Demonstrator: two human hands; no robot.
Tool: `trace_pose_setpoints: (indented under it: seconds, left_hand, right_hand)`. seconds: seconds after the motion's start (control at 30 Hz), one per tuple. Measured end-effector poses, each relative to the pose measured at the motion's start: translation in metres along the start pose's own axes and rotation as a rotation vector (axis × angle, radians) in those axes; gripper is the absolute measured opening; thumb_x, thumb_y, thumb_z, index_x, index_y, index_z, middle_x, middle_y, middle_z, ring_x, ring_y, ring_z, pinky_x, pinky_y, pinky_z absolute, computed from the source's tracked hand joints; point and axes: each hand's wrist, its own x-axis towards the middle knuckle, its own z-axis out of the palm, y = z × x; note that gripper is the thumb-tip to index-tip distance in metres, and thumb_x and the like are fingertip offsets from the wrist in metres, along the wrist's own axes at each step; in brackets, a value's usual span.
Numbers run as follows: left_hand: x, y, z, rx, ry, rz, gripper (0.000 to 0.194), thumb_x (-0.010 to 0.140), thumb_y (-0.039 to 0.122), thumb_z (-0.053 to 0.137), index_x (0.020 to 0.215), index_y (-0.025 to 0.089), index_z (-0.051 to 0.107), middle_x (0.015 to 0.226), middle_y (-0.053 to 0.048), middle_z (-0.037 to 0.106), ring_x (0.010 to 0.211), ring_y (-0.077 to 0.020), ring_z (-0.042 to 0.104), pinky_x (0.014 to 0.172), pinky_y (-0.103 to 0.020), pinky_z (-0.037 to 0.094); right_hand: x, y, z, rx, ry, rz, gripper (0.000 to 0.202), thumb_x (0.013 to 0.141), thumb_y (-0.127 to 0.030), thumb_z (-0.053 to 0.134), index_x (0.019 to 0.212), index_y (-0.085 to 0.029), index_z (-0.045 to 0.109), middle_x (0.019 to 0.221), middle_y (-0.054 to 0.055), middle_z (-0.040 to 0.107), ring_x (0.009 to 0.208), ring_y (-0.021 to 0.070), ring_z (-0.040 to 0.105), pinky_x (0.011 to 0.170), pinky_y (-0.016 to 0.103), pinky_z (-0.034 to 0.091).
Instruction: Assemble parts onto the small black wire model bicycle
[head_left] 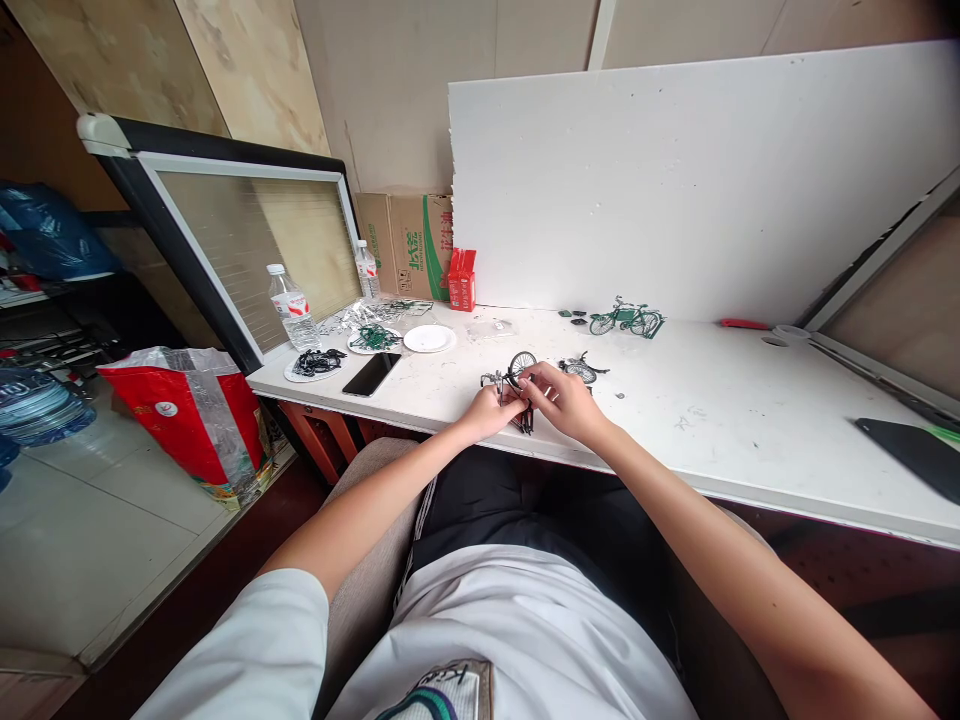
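Note:
A small black model bicycle (522, 365), partly built, is held up near the table's front edge. One spoked wheel points upward and more dark frame parts hang below the fingers. My left hand (489, 414) grips it from the left, fingers closed around the lower part. From the right, my right hand (568, 402) pinches it close to the wheel; the exact piece between its fingertips is hidden. Just behind the right hand lie loose black parts with a spoked wheel (581, 370). Farther back stands a green model bicycle (628, 319).
At left on the white table (705, 400) are a phone (372, 374), a plate of black parts (315, 366), a plate of green parts (374, 338), a bare white plate (430, 339) and a water bottle (292, 308). A red box (462, 280) stands behind. A black tablet-like object (911, 455) lies far right.

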Motion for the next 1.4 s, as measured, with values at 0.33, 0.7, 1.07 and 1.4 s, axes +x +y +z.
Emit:
trace_pose_setpoints:
  seconds: [0.33,0.7,1.07,1.4]
  left_hand:
    - [-0.005,0.003,0.002,0.115,0.051,0.006,0.017,0.087,0.031,0.073,0.085,0.014,0.069,0.085,-0.006,0.074,0.084,-0.0190,0.068,0.080,-0.029,0.053]
    - [-0.003,0.000,0.004,0.002,0.044,-0.020,0.017,0.086,0.030,0.074,0.087,0.013,0.071,0.086,-0.007,0.075,0.082,-0.0186,0.069,0.076,-0.028,0.054]
    - [-0.001,0.000,0.003,-0.053,0.040,-0.039,0.029,0.083,0.040,0.080,0.084,0.013,0.068,0.083,-0.006,0.073,0.079,-0.0170,0.067,0.076,-0.029,0.055]
    - [0.001,-0.007,0.002,-0.092,0.015,-0.060,0.022,0.084,0.034,0.077,0.083,0.014,0.067,0.077,-0.004,0.070,0.075,-0.0164,0.067,0.074,-0.029,0.055]
  right_hand:
    - [-0.002,0.009,0.007,-0.193,-0.029,-0.059,0.043,0.107,-0.052,0.044,0.081,-0.022,0.060,0.072,0.004,0.065,0.066,0.0190,0.061,0.062,0.030,0.043]
    - [-0.001,0.008,0.007,-0.194,-0.042,-0.064,0.044,0.109,-0.050,0.041,0.077,-0.023,0.054,0.070,0.003,0.059,0.065,0.0190,0.056,0.063,0.031,0.039]
    - [-0.001,0.012,0.007,-0.065,0.022,-0.122,0.036,0.106,-0.043,0.050,0.080,-0.021,0.059,0.095,0.008,0.062,0.074,0.0181,0.057,0.066,0.031,0.044]
    - [0.001,0.011,0.007,-0.013,0.093,-0.082,0.026,0.102,-0.040,0.059,0.117,-0.023,0.071,0.081,0.004,0.065,0.069,0.0187,0.060,0.068,0.033,0.051]
